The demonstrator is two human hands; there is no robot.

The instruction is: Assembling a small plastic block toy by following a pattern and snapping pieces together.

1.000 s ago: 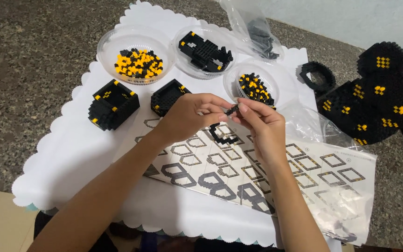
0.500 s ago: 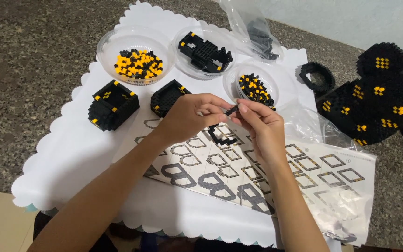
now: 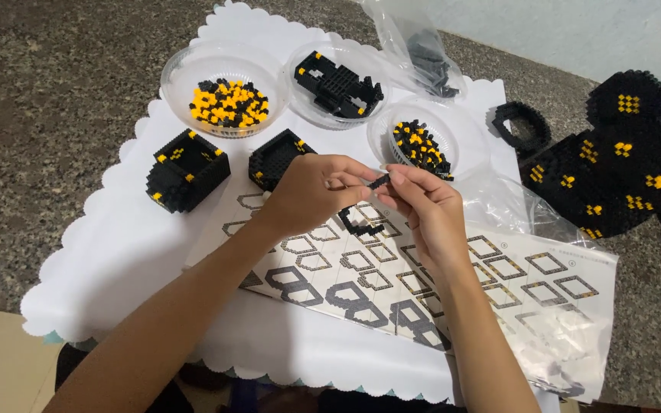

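Black brick between pinching hands

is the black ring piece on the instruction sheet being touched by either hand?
No: both the left hand and right hand are raised above the ring piece, pinching a small black brick between them.

A clear plastic bag is lying at the far edge of the tabletop, beyond the round dishes; it is holding dark pieces and is crumpled and open at the top. A second clear plastic bag, empty-looking and wrinkled, is lying to your right of centre, partly overlapping the printed instruction sheet. That sheet, a long white rectangle printed with rows of black and grey outline diagrams, is lying slantwise across the near half of the tabletop, passing under your forearms.
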